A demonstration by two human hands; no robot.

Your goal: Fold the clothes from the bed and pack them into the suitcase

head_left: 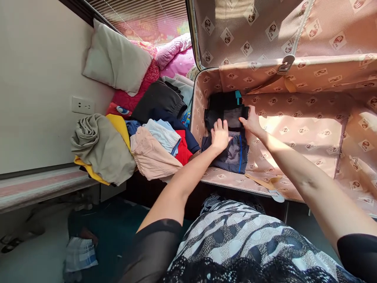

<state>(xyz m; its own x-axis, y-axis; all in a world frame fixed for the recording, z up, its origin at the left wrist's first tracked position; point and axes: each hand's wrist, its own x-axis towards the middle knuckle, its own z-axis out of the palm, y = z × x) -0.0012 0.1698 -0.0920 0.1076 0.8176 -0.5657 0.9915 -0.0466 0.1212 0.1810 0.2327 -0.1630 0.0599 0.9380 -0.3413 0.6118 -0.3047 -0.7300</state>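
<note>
An open suitcase (309, 129) with pinkish patterned lining lies in front of me, lid up. In its left end sits a stack of folded dark clothes: a black garment (225, 104) at the back and grey shorts with a blue stripe (235, 155) at the front. My left hand (219, 135) lies flat on the stack, fingers stretched out. My right hand (250, 120) presses the right edge of the black garment with fingers extended. Neither hand grips anything.
A heap of loose clothes (153, 149) in beige, red, blue and yellow lies left of the suitcase. Pillows (116, 59) and pink bedding lean against the wall, which has a socket (83, 105). A checked cloth (79, 253) lies on the floor below.
</note>
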